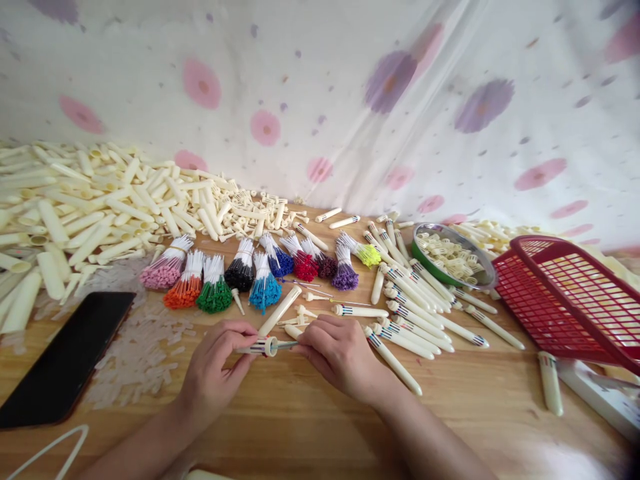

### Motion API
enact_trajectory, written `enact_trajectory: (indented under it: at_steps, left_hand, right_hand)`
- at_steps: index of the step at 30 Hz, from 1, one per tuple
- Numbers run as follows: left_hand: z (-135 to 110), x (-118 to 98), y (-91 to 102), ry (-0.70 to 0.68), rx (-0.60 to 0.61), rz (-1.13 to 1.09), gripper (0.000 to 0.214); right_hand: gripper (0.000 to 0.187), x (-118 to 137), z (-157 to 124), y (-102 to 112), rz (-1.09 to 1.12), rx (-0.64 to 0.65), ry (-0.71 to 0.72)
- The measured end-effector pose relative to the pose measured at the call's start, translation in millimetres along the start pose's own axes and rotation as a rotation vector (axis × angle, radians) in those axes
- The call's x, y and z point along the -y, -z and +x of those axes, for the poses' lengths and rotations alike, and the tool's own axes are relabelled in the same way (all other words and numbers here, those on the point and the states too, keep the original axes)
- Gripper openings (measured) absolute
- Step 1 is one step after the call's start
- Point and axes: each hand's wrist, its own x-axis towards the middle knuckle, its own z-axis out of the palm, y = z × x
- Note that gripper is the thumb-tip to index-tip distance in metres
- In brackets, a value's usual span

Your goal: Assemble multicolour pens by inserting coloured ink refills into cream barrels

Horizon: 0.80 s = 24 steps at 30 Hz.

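Note:
My left hand (217,363) grips a cream pen barrel (260,347) with coloured sliders, held level just above the wooden table (310,413). My right hand (340,350) pinches a thin refill (286,345) whose tip sits at the barrel's open end. Both hands are closed and almost touching. Just beyond them lie loose cream barrels (280,310) and bundles of coloured refills (250,273).
A large heap of cream pen shells (90,207) fills the left. Finished multi-colour pens (420,313) lie at right, beside a green bowl of small parts (450,257) and a red plastic basket (570,293). A black phone (65,357) lies at left. Flowered cloth hangs behind.

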Motion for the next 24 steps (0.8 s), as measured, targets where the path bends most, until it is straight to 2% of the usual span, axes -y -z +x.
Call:
enact_trajectory:
  at_steps: [2, 6, 8, 12, 15, 20, 24]
  left_hand:
    - [0.8, 1.0, 0.3, 0.004, -0.013, 0.009, 0.018]
    - [1.8, 4.2, 0.9, 0.026, -0.058, 0.012, 0.015]
    - [1.1, 6.8, 0.6, 0.042, -0.065, 0.005, 0.014]
    - [-0.7, 11.9, -0.4, 0.034, -0.057, -0.010, 0.012]
    - [-1.4, 14.2, -0.7, 0.029, -0.057, 0.005, 0.011]
    - [-2.7, 16.3, -0.4, 0.035, -0.041, -0.017, 0.010]
    - [-2.6, 17.0, -0.7, 0.028, -0.040, 0.010, 0.008]
  right_hand:
    - [0.032, -7.7, -1.2, 2.2, -0.023, 0.075, -0.072]
    - [0.016, -32.1, -5.7, -0.6, -0.221, 0.334, -0.461]
    - [0.011, -42.3, -8.8, -5.5, -0.301, 0.369, -0.588]
    - [0.015, -53.0, -12.5, -9.2, -0.314, 0.337, -0.637]
    - [0.019, -68.8, -10.8, 4.3, -0.320, 0.257, -0.701]
    - [0.028, -137.1, -5.1, 45.1, -0.405, 0.082, -0.966]
    - [0.029, -187.2, 1.6, 55.9, -0.316, 0.165, -1.004]
